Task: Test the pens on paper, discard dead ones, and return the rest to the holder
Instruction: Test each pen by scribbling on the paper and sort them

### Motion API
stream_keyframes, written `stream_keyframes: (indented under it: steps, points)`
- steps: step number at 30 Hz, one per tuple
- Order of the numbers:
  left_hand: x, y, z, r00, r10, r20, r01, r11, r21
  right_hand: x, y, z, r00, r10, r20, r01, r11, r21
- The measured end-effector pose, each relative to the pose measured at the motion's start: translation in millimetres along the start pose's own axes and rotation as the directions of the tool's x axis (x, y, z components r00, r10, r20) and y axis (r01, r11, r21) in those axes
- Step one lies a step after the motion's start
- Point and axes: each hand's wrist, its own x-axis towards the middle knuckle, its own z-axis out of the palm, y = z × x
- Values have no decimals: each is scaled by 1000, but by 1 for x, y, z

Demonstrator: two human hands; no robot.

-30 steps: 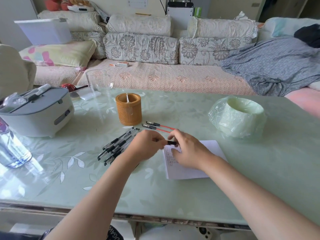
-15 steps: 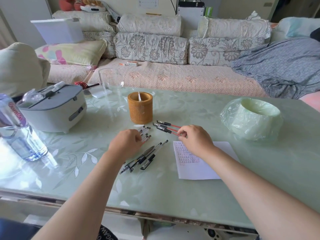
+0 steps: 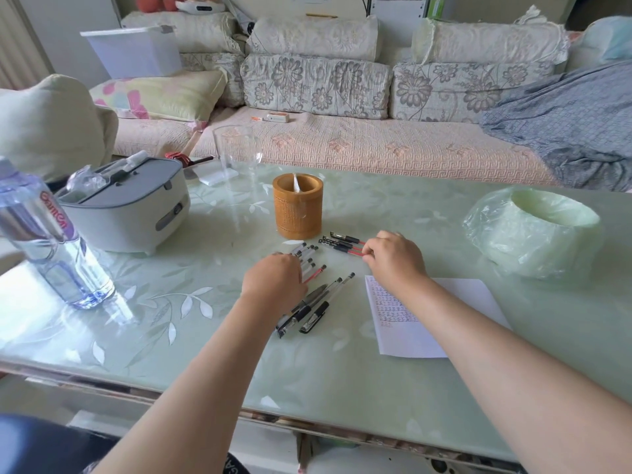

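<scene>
Pinching red pens (image 3: 343, 246) with right hand (image 3: 394, 260); left hand (image 3: 272, 285) covers black pens (image 3: 315, 309), grip unclear.

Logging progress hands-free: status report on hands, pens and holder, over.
Left hand on the loose pen pile, grip unclear. Right hand at the red pens near the holder, grip unclear. Nothing blocks the holder.

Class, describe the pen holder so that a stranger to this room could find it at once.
Start at the pale green glass-topped table before the floral sofa. Near its far middle, just beyond the scattered pens, stands a squat brown woven cylinder, the pen holder. It alone is brown and woven; the tall glass behind it is clear.
</scene>
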Motion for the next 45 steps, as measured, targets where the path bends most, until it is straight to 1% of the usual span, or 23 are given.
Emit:
stream_keyframes:
  steps: [3,5,7,9,11,14,17,19,21,25,28,31,34,36,38,40,42,45]
  points:
    - [0,2,1,1000,-7,3,7,1000,23,-1,0,0,1000,23,20,-24,999,44]
    - [0,4,1,1000,-1,-11,1,1000,27,-2,-2,-3,999,-18,31,16,997,81]
    - [-1,5,0,999,14,-40,-13,999,31,-4,-8,-8,999,-44,7,43,988,146]
    - [-3,8,-3,996,30,-86,-27,999,40,-7,-16,-13,997,-68,-28,72,971,229]
    - [-6,13,-6,987,51,-155,-43,997,57,-12,-24,-20,991,-127,-48,135,949,284]
    - [-12,21,-10,964,113,-241,-105,993,44,-24,-35,-33,976,-214,-36,213,915,344]
    - [-17,28,-11,939,170,-299,-184,983,-18,-36,-34,-41,971,-237,-8,226,914,337]
    - [-19,32,-13,926,203,-320,-236,969,-69,-43,-26,-44,974,-226,-2,217,934,282]
    - [-21,37,-14,921,230,-314,-280,952,-123,-48,-19,-49,977,-212,-10,207,947,244]
    - [-29,48,-15,914,257,-314,-336,913,-230,-57,-10,-62,983,-180,-25,179,938,297]
    - [-35,56,-18,919,264,-291,-352,882,-312,-66,-6,-71,985,-156,74,123,937,326]
    - [-39,59,-20,944,245,-221,-314,875,-369,-75,2,-76,985,-106,136,53,938,342]
    - [-40,58,-21,961,237,-142,-274,888,-370,-85,12,-82,992,-13,122,-21,960,278]
    - [-41,59,-20,968,229,-106,-253,884,-393,-92,17,-83,993,18,120,-46,971,235]
    - [-45,62,-19,970,227,-86,-242,874,-422,-98,20,-83,992,12,123,-37,980,197]
    - [-48,67,-17,969,234,-72,-242,859,-451,-103,18,-82,993,-25,118,3,984,181]
    - [-51,74,-17,967,249,-63,-247,836,-490,-105,13,-81,989,-67,131,35,972,234]
    - [-52,81,-16,970,238,-48,-225,808,-544,-107,4,-81,972,-111,205,43,949,311]
